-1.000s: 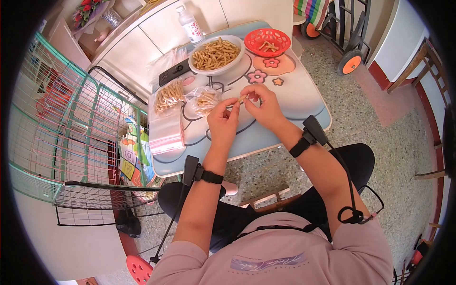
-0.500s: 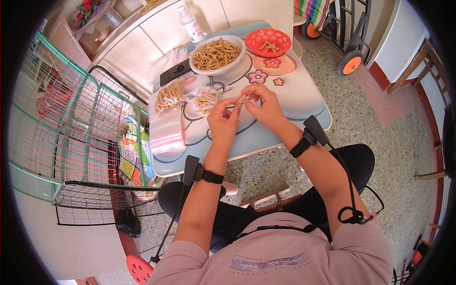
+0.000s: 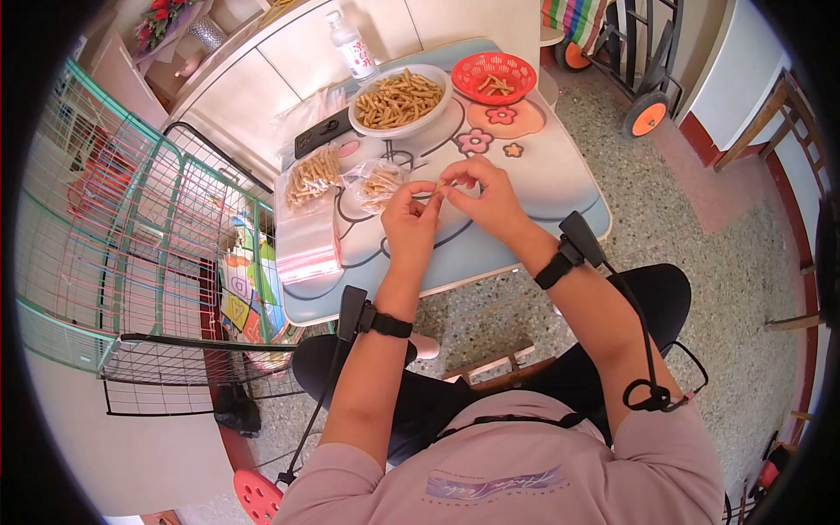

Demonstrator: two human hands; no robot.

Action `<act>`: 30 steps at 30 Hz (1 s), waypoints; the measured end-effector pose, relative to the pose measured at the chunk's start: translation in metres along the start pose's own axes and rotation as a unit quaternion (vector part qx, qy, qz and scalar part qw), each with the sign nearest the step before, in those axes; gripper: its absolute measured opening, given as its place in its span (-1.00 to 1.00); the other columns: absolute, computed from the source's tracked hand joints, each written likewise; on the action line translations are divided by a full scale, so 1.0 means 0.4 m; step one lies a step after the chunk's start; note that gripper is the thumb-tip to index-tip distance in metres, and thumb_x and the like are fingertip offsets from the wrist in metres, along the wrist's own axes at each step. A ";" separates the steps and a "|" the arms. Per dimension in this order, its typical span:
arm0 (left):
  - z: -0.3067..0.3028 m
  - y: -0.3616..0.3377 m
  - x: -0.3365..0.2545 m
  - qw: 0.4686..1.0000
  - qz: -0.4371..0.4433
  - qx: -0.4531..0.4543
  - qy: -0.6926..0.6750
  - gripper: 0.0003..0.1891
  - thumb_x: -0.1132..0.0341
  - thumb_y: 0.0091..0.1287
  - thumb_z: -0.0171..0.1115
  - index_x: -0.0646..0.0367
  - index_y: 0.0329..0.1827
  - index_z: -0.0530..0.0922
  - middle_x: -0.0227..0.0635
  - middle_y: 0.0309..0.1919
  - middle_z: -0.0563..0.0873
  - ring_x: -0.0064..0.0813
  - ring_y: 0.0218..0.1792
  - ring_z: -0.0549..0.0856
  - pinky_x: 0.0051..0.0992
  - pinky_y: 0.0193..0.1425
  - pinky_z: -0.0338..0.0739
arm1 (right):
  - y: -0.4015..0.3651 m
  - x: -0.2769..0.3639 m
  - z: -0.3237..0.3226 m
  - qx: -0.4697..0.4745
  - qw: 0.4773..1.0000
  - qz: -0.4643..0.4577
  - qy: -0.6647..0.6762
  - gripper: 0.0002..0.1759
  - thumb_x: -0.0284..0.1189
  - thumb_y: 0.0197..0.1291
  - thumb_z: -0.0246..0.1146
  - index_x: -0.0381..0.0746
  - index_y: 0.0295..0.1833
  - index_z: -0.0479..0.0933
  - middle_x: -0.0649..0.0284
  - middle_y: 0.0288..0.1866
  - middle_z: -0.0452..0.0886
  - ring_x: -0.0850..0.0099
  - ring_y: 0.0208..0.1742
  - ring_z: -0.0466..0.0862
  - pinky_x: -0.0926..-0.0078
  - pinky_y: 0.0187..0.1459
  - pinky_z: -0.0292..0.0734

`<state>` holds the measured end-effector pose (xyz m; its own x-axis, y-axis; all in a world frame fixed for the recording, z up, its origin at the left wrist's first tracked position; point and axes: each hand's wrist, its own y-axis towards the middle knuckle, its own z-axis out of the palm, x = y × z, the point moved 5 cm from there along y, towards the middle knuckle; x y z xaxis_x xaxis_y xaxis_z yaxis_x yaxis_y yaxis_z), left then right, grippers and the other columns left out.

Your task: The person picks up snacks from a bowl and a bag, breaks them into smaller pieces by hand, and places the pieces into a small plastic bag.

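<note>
Over the table point(image 3: 560, 197), my left hand point(image 3: 409, 223) and my right hand point(image 3: 490, 203) meet, fingertips closed on a small tan stick-shaped piece point(image 3: 440, 185) like a snack stick. Most of the piece is hidden by the fingers. Just left of my hands lies a clear plastic bag point(image 3: 379, 185) partly filled with similar sticks. A fuller bag of sticks point(image 3: 312, 175) rests beside it. Farther back, a white bowl point(image 3: 385, 134) holds a heap of brown sticks point(image 3: 401, 98). The red perforated basket point(image 3: 516, 92) to its right has several in it.
Flat clear bags point(image 3: 306, 249) with pink edges are stacked at the table's left. A black phone-like object point(image 3: 322, 133) and a labelled bottle point(image 3: 354, 54) stand toward the back. A green wire rack point(image 3: 140, 219) is left of the table; a wheeled cart point(image 3: 643, 79) is back right.
The fingers of my right hand have drawn slightly closer to the left, and less of the stick shows between them. The bowl, basket and bags look the same.
</note>
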<state>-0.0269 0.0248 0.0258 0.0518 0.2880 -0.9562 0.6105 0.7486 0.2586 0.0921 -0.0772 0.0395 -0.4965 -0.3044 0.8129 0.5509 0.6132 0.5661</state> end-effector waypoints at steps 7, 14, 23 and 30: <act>0.002 -0.001 -0.003 1.000 -0.009 0.006 -0.017 -0.87 0.48 0.30 0.39 0.25 -0.15 0.63 -0.43 -0.49 0.70 -0.73 -0.63 0.57 -0.66 -0.60 0.37 | 0.004 0.009 0.003 0.018 1.000 -0.025 0.001 -0.85 -0.48 0.05 0.46 -0.13 -0.22 0.71 0.41 -0.29 0.70 0.50 -0.16 0.55 0.51 -0.21 0.46; 0.001 0.002 0.003 1.000 -0.008 0.010 -0.018 -0.86 0.51 0.29 0.37 0.29 -0.14 0.61 -0.38 -0.30 0.77 -0.71 -0.61 0.59 -0.65 -0.58 0.43 | 0.004 0.011 0.004 0.020 0.999 -0.028 0.001 -0.87 -0.47 0.04 0.47 -0.10 -0.25 0.72 0.43 -0.29 0.71 0.49 -0.15 0.55 0.50 -0.21 0.45; 0.001 0.002 0.003 1.000 -0.001 0.012 -0.013 -0.87 0.49 0.30 0.37 0.28 -0.16 0.59 -0.33 -0.16 0.79 -0.71 -0.59 0.59 -0.66 -0.57 0.46 | 0.004 0.014 0.004 0.020 0.999 -0.031 -0.001 -0.88 -0.45 0.02 0.49 -0.13 -0.27 0.73 0.39 -0.28 0.71 0.46 -0.14 0.55 0.49 -0.22 0.47; 0.003 0.002 0.001 0.999 -0.002 0.014 -0.036 -0.88 0.52 0.30 0.35 0.30 -0.17 0.58 -0.30 -0.15 0.79 -0.70 -0.58 0.60 -0.66 -0.56 0.50 | 0.002 0.012 0.006 0.025 0.999 -0.040 0.002 -0.86 -0.48 0.04 0.49 -0.13 -0.24 0.73 0.40 -0.25 0.71 0.48 -0.17 0.51 0.52 -0.21 0.43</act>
<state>-0.0252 0.0248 0.0253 0.1052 0.2403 -0.9650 0.6324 0.7327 0.2514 0.0888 -0.0765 0.0434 -0.5350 -0.3571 0.7656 0.4744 0.6229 0.6221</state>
